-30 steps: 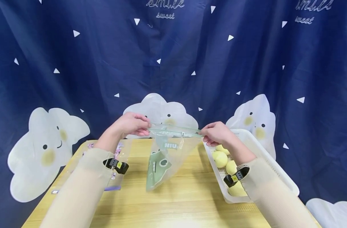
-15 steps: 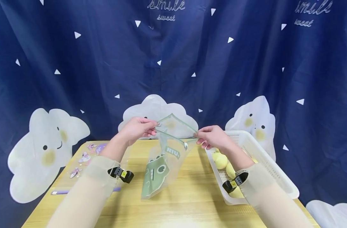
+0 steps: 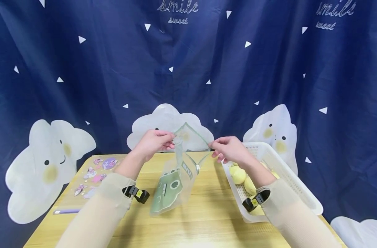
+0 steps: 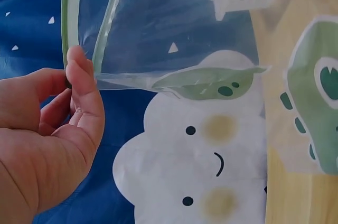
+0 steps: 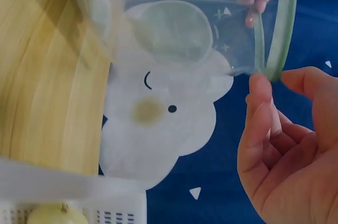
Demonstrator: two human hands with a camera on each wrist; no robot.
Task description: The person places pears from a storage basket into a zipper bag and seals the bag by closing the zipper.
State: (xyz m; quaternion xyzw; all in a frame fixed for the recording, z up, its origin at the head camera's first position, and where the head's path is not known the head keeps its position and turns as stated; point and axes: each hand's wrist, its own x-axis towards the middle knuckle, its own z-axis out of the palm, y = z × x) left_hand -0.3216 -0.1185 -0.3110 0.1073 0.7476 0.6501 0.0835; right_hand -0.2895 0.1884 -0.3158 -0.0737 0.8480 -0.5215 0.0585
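Observation:
A clear zip bag (image 3: 168, 193) with a green cartoon print hangs over the middle of the table, its green-edged mouth spread wide. My left hand (image 3: 155, 144) pinches one corner of the mouth between thumb and fingers. At the opposite corner, my right hand (image 3: 228, 148) pinches the rim the same way. In the left wrist view the bag's green edge (image 4: 72, 18) runs up from the fingertips. The right wrist view shows the zip edge (image 5: 285, 28) between thumb and forefinger. Through the film I see no contents in the bag.
To the right stands a white plastic basket (image 3: 295, 186) holding several round yellow fruits (image 3: 239, 175). A second clear bag (image 3: 90, 177) with pink and purple prints and a purple slider strip lies flat at the left of the wooden table (image 3: 207, 220). A blue curtain (image 3: 188, 82) hangs behind.
The bag's mouth has gone from nearly flat to spread wide. My hands have come closer together, the left moving rightward. The bag's lower end has swung slightly left and down.

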